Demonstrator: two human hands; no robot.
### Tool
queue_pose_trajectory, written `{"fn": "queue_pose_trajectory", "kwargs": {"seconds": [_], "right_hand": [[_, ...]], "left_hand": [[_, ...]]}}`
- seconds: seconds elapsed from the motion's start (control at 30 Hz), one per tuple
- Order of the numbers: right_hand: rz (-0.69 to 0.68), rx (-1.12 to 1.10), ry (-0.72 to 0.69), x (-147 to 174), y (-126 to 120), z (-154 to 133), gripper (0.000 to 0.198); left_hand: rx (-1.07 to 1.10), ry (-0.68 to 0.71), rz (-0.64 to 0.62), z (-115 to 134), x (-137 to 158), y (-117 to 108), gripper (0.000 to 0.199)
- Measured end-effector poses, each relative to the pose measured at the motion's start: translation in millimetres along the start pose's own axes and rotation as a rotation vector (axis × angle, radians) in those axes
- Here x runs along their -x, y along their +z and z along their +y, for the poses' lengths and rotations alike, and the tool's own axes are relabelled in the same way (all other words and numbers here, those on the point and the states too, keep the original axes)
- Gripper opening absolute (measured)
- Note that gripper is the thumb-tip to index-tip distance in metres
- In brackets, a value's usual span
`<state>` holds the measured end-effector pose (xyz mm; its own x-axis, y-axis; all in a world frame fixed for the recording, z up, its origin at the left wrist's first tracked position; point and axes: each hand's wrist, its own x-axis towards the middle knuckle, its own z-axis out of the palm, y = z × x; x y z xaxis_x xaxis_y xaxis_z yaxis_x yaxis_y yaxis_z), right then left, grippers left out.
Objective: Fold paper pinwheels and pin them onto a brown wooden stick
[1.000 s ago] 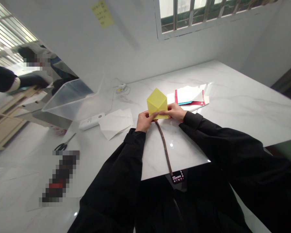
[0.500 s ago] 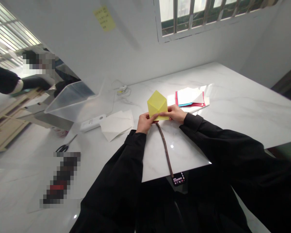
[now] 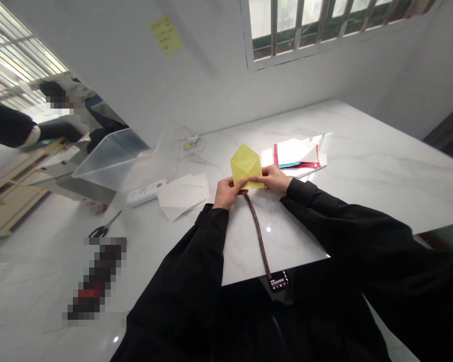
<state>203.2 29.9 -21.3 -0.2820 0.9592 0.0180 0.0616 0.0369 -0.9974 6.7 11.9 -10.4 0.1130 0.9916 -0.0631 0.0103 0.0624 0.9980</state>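
Note:
A yellow paper envelope (image 3: 246, 163) with its pointed flap up is held between both my hands above the table. My left hand (image 3: 226, 193) grips its lower left, thumb on the front face. On the lower right, my right hand (image 3: 275, 178) pinches it, with the thumb reaching across the front. The fingers behind the paper are mostly hidden. Below my hands a thin brown stick (image 3: 259, 234) lies on the table, pointing towards me. White paper sheets (image 3: 184, 196) lie to the left of my left hand.
Beyond my right hand lies a stack of white, blue and red papers (image 3: 296, 153). To the left are a white power strip (image 3: 147, 192), scissors (image 3: 104, 226) and a clear plastic bin (image 3: 111, 156). A phone (image 3: 279, 282) is by the table's front edge. Another person's sleeve (image 3: 9, 123) shows far left.
The whole view has shifted slightly, so everything appears a little lower. Both hands keep the same hold on the yellow envelope.

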Motion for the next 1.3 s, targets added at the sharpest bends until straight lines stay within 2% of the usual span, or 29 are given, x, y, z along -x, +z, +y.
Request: {"fn": "queue_pose_trajectory", "kwargs": {"seconds": [0.2, 0.43, 1.3], "right_hand": [[0.015, -0.023, -0.016, -1, 0, 2, 0.044], [0.102, -0.076, 0.012, 2, -6, -7, 0.043], [0.124, -0.086, -0.031, 3, -10, -12, 0.047]], "left_hand": [[0.011, -0.001, -0.022, 0, -1, -1, 0.067], [-0.029, -0.014, -0.027, 4, 1, -3, 0.064], [-0.022, -0.041, -0.01, 4, -1, -7, 0.06]]}}
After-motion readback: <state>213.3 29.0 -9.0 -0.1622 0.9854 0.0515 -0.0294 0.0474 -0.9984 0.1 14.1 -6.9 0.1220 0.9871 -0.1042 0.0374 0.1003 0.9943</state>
